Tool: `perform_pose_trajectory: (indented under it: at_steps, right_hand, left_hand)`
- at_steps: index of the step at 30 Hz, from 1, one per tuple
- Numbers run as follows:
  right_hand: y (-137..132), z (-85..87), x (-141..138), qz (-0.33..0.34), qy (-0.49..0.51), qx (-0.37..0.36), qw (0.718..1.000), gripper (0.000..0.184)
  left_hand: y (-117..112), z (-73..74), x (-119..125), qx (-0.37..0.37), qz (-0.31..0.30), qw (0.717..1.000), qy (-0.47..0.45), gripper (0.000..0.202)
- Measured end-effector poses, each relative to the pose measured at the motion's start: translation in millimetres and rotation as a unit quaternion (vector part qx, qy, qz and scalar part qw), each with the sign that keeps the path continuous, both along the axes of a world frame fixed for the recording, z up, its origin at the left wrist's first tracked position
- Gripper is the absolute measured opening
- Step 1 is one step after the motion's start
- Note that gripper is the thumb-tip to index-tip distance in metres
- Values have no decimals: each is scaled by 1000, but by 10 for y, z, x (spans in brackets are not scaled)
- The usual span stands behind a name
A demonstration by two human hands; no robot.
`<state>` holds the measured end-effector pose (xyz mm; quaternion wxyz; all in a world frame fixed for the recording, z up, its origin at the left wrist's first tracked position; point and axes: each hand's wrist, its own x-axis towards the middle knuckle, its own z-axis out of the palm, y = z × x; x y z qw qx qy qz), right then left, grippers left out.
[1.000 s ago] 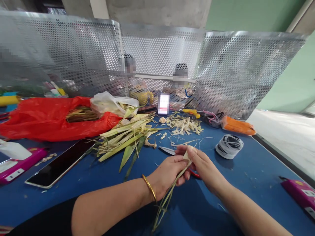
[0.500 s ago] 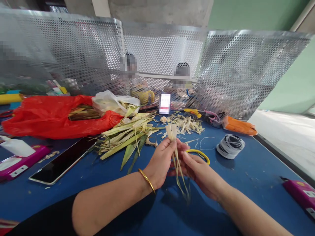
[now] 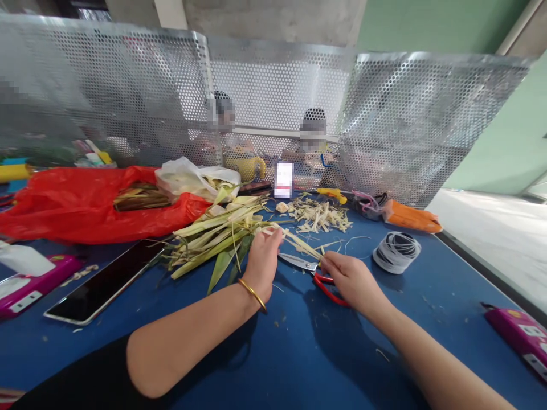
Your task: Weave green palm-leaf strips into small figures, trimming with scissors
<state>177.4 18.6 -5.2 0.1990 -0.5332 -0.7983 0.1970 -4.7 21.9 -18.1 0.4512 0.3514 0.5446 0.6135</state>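
Observation:
My left hand [image 3: 262, 259] is closed around pale leaf strips [image 3: 294, 239] and holds them low over the blue table [image 3: 299, 353], beside a pile of green and yellow palm leaves [image 3: 217, 233]. A gold bangle sits on that wrist. My right hand [image 3: 348, 276] rests on the table with its fingers curled at the red handles of a pair of scissors [image 3: 310, 267], whose blades point left toward the strips.
A red plastic bag [image 3: 85, 205] and a white bag [image 3: 192, 179] hold more leaves at the back left. Leaf scraps [image 3: 318, 215], a coil of white bands [image 3: 396, 250], an orange object [image 3: 410, 216], a phone [image 3: 106, 282] and pink cases [image 3: 519, 336] lie around. Perforated metal screens [image 3: 273, 108] stand behind, with people beyond.
Both hands have moved down and forward to the table. The left hand has laid the strips toward the leaf pile; the right hand has dropped onto the scissors' handles.

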Motion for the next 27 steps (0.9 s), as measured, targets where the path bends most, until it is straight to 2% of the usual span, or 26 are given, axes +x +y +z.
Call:
perform_pose_trajectory:
  at_steps: [2, 3, 4, 6, 7, 8, 9, 12, 16, 19, 21, 23, 27]
  right_hand:
    - [-18, 25, -7, -12, -94, 46, 994, 29]
    - [-30, 32, -16, -4, -127, 63, 990, 28]
    - [-44, 36, -28, 11, -147, 74, 986, 28]
    - [-72, 31, -54, 52, -160, 82, 982, 28]
    - [-85, 23, -66, 68, -160, 83, 981, 28]
    - [-96, 14, -78, 77, -158, 83, 981, 27]
    - [-106, 3, -88, 81, -155, 83, 981, 27]
    - [-116, -15, -100, 80, -131, 82, 985, 29]
    - [-36, 30, -14, 100, -82, 64, 989, 32]
    - [116, 113, 165, 92, -31, 27, 995, 33]
    - [235, 170, 315, 42, 10, 12, 999, 34]
    - [333, 214, 447, -47, 46, 23, 998, 35]
    - [379, 267, 544, -235, 7, 141, 962, 29]
  left_hand:
    - [-13, 2, -32, 78, 84, 984, 137, 42]
    - [-33, 14, -40, 146, 93, 962, 210, 43]
    - [-61, 30, -40, 217, 67, 933, 280, 42]
    - [-129, 54, -19, 310, -67, 862, 395, 36]
    - [-161, 54, 0, 319, -149, 829, 434, 34]
    - [-187, 46, 20, 305, -201, 809, 460, 33]
    - [-206, 32, 39, 277, -229, 803, 475, 32]
    - [-213, -6, 63, 199, -243, 815, 486, 33]
    - [-145, 44, 8, 184, -233, 830, 472, 27]
    - [-63, 110, -68, 141, -229, 854, 446, 26]
    - [-5, 137, -120, 102, -226, 874, 419, 26]
    - [44, 147, -161, 72, -215, 890, 395, 27]
    - [99, 134, -206, 41, -174, 917, 357, 28]
